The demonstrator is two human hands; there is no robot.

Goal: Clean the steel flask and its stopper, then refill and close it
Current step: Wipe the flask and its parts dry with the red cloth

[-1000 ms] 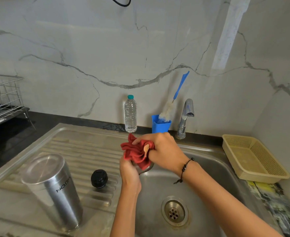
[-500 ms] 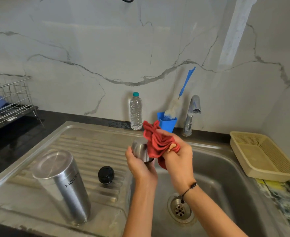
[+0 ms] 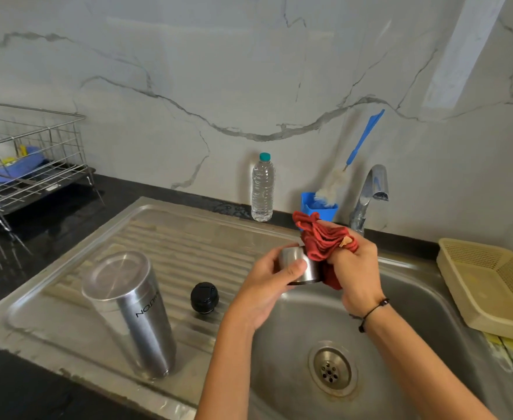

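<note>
The steel flask (image 3: 134, 310) stands upside down on the sink's ribbed drainboard (image 3: 188, 237), at the left. Its black stopper (image 3: 204, 297) sits on the drainboard just right of it. Above the basin's left edge my left hand (image 3: 264, 286) grips a small steel cap (image 3: 302, 266), thumb across its side. My right hand (image 3: 355, 268) clutches a bunched red cloth (image 3: 321, 241) pressed into the cap's open end. Part of the cloth hangs below the cap.
A clear water bottle (image 3: 262, 189) stands against the wall. A blue cup (image 3: 318, 209) holds a bottle brush (image 3: 352, 159). The tap (image 3: 370, 192) is to its right. A beige plastic basket (image 3: 491, 283) sits at the right, a wire dish rack (image 3: 28, 159) at the far left. The basin drain (image 3: 332, 369) lies below my hands.
My hands rose from low in the basin and shifted right. The cap, first hidden under the cloth, now shows in my left hand, with the cloth at its open end.
</note>
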